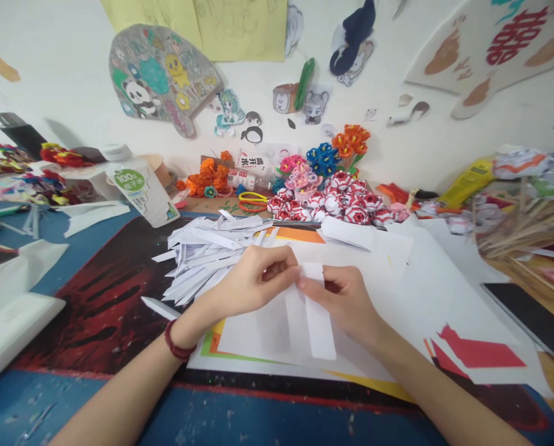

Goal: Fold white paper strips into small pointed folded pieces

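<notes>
A folded strip of white paper stands between my two hands, over a stack of white sheets. My left hand, with a dark red bracelet on the wrist, pinches the strip's top left edge. My right hand grips the same strip from the right, its thumb near the left fingertips. Just beyond my left hand lies a heap of cut white paper strips. Yellow, orange and green sheets show at the edges beneath the white ones.
Paper flowers line the wall side. A white bottle stands at the back left. On the right are a black phone, red paper pieces and thin sticks. A white case lies at the left.
</notes>
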{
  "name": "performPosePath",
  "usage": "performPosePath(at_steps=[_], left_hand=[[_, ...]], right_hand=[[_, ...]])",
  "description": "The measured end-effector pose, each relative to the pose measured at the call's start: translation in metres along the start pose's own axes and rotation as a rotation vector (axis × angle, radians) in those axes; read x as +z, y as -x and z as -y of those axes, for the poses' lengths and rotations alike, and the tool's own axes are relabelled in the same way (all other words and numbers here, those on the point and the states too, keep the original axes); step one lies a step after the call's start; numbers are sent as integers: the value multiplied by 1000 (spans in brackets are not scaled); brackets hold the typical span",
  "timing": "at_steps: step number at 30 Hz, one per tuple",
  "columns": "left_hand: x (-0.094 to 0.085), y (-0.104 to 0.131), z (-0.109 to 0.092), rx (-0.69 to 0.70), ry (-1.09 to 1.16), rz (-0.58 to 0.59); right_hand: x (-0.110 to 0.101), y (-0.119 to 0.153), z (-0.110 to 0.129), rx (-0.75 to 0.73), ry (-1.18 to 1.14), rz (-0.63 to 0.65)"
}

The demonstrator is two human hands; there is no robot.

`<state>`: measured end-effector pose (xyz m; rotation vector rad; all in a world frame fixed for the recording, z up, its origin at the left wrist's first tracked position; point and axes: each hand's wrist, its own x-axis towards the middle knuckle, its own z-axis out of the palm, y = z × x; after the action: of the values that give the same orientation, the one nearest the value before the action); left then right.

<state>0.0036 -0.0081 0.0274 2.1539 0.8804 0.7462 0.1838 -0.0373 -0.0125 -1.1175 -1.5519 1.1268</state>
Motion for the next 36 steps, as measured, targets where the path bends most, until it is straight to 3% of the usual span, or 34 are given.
performPosePath(at_steps=[10, 20, 26, 30, 36], left_hand=[[4, -1, 0, -29, 68, -6], [5, -1, -1, -62, 110, -20], [5, -2, 5, -77, 166, -62], [7, -3, 8, -93, 163, -120], [11, -2, 2, -77, 87, -82]], right_hand=[[-2, 0, 5, 75, -196, -34], [-6, -2, 1, 91, -245, -108], [-15, -9, -4, 66, -232, -269], [-12, -9, -4, 73, -241, -155], [-5, -5, 0, 52, -162, -91]])
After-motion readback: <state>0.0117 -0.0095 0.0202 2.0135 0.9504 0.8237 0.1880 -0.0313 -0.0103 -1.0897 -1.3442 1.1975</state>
